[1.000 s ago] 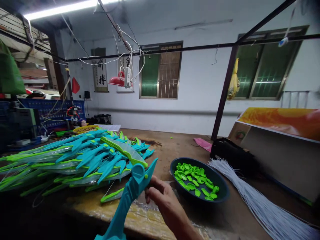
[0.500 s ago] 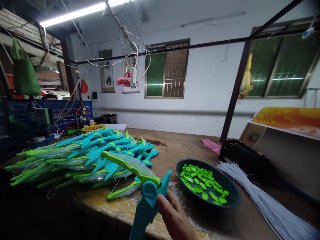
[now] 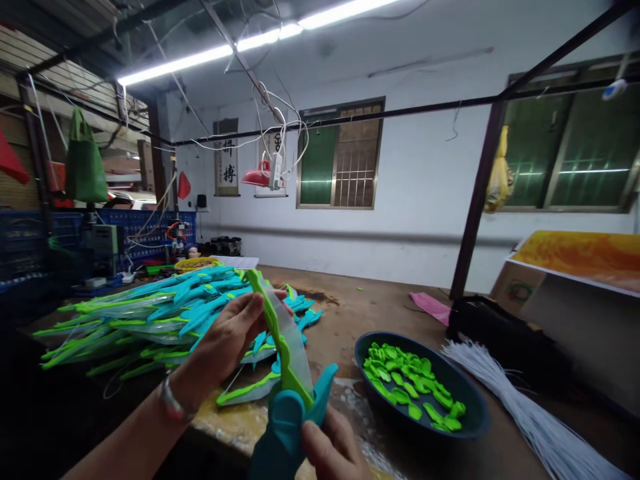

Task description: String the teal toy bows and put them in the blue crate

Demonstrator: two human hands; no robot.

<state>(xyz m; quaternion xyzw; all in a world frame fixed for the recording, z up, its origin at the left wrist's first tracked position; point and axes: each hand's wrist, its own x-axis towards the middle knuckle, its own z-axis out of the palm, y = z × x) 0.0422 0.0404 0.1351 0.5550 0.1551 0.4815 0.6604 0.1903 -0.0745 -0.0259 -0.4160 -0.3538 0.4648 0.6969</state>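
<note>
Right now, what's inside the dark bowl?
The bowl holds many small green pieces, thickest toward its far left side. Some bare bottom shows between them; whatever lies beneath the thicker part is covered.

"What's on the far wall (image 3: pixel 420 180)?"

"A window (image 3: pixel 317 167) with a green pane on its left — and a scroll (image 3: pixel 227 160) with black characters."

"And higher up?"

"A lit tube light (image 3: pixel 200 61). Below it, a red lamp (image 3: pixel 257 177) hangs beside a white power strip (image 3: pixel 275 172)."

"Any bags?"

"A green bag (image 3: pixel 86 167) hangs at the left, a yellow bag (image 3: pixel 500 177) by the dark post (image 3: pixel 473 220) at right."

"And down by that post?"

"A pink cloth (image 3: pixel 430 308) lies near a black bag (image 3: pixel 505 327) — beyond that, a cardboard box (image 3: pixel 517 288)."
</note>
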